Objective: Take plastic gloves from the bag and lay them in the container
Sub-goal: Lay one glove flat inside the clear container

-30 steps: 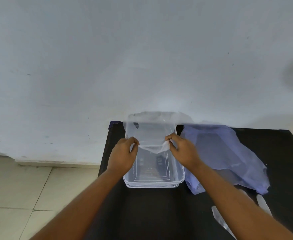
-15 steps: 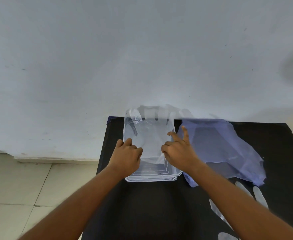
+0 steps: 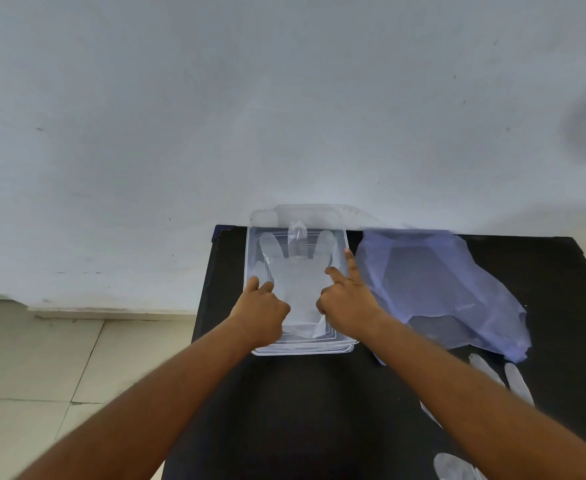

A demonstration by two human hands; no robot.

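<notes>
A clear plastic glove [image 3: 298,282] lies flat inside the clear rectangular container [image 3: 305,349], its fingers pointing toward the wall. My left hand [image 3: 262,308] rests on the glove's left edge near the cuff, fingers curled onto it. My right hand [image 3: 348,303] holds the glove's right edge near the cuff, with two fingers stretched out along the container's right side. The bluish translucent bag [image 3: 433,282] lies crumpled on the table just right of the container, touching my right wrist.
The black table [image 3: 302,410] stands against a white wall [image 3: 284,98]; its left edge drops to a tiled floor [image 3: 42,375]. More clear gloves [image 3: 516,379] lie loose on the table at the front right, another glove [image 3: 457,467] at the bottom edge.
Both hands have lowered the glove from above the container down into it. It now lies spread flat on the bottom instead of hanging between my hands.
</notes>
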